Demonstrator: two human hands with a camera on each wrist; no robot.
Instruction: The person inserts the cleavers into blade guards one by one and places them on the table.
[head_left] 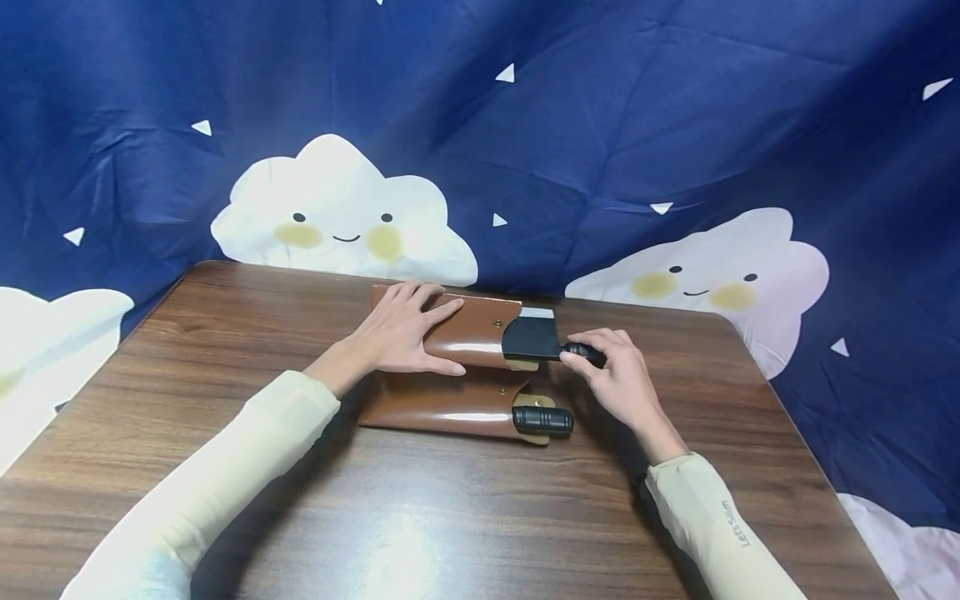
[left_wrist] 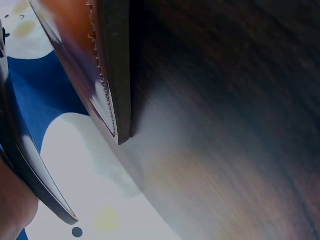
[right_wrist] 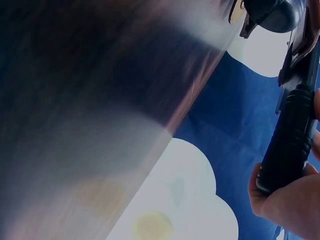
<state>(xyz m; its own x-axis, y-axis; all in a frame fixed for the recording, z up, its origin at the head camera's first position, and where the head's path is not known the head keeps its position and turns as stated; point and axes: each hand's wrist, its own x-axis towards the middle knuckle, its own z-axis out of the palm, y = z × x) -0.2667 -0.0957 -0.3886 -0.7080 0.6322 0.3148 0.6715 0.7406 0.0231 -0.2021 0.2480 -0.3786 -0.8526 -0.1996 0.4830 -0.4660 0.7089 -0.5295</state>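
A brown leather sheath (head_left: 476, 329) is held over the table by my left hand (head_left: 405, 333), its fingers spread across the leather and the thumb along the near side. Out of its right end comes a cleaver (head_left: 529, 339) with a black blade and a bright strip along the far edge; the rest of the blade is hidden inside. My right hand (head_left: 622, 383) grips its black ridged handle (right_wrist: 287, 140). Just nearer to me lies a second brown sheath (head_left: 442, 407), a black handle (head_left: 543, 419) sticking out at its right end beside a tan flap.
The brown wooden table (head_left: 420, 517) has rounded far corners. Behind it hangs a dark blue cloth (head_left: 555, 133) printed with smiling clouds and small white triangles. Pale sleeves cover both forearms.
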